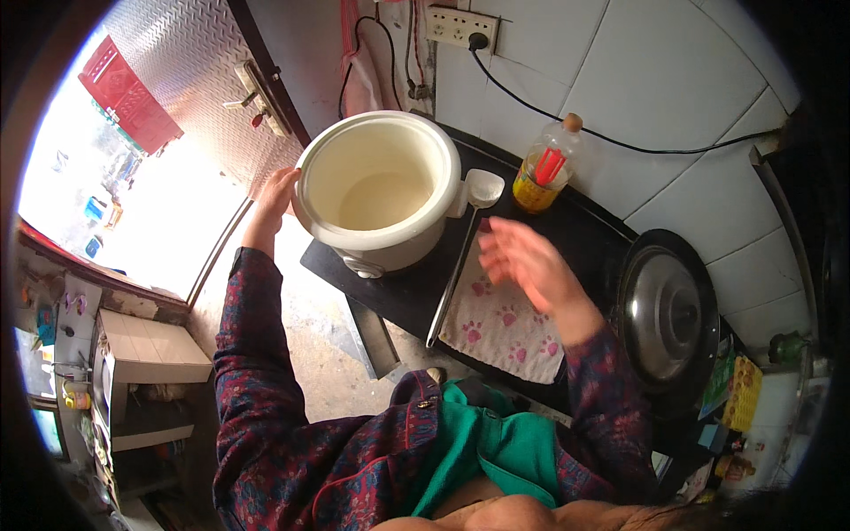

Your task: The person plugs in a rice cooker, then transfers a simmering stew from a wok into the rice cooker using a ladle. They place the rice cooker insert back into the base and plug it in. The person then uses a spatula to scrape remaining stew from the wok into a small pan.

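Though left hand (276, 199) is seen at left rim of pot (403, 252), fingers are partly hidden and grip cannot be told. Right hand (529, 261), blurred, is held loosely spread above cloth (498, 329). Pot's pale bottom is hard to read. Pot: round, deep, cream, set on far left of black counter (593, 252). Counted: one pot, one ladle (484, 188), one bottle (538, 170), one lid (662, 310).

Single view, left fisheye on your head. Looks steeply down and ahead, over your green top (491, 442) to counter (412, 292). Close range: your sleeves (257, 345) rise from lower edge, pot (398, 252) near centre, wall (655, 80) upper right. Wide field takes in door (195, 62) at upper left. Straight edges bow toward dark round rim.
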The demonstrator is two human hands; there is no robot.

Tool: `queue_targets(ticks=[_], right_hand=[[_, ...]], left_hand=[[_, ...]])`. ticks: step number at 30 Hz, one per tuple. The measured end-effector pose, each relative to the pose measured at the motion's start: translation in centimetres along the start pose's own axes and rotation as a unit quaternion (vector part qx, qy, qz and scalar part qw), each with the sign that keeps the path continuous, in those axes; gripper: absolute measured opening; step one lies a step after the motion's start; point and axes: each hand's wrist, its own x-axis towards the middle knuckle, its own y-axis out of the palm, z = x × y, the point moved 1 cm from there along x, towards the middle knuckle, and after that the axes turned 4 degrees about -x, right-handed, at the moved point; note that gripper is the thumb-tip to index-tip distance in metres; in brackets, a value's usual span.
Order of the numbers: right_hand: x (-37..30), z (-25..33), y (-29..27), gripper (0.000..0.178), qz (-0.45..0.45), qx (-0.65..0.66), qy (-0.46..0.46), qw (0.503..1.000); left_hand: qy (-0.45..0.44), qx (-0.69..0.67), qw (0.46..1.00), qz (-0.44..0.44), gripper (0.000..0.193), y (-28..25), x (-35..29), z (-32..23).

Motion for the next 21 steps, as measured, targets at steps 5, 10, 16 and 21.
queue_targets(ticks=[5,10,16,21], right_hand=[[10.3,-0.1,2.2,0.036,-0.086,-0.008,0.073,0.994],[12.1,-0.8,2.0,0.024,-0.100,-0.053,0.070,0.991],[11.4,1.0,3.1,0.032,-0.101,0.053,0.004,0.993],[7.2,5.6,4.6,0.038,-0.084,0.051,-0.117,0.988]], left_hand=[[-0.022,0.016,0.999,0.037,0.036,0.8,1.1,-1.6],[-0.038,0.008,0.999,0.023,0.028,1.5,1.2,-1.9],[-0.016,-0.140,0.990,0.003,0.025,0.9,0.6,-5.3],[0.083,-0.242,0.967,0.021,0.034,0.4,-2.6,-13.7]])
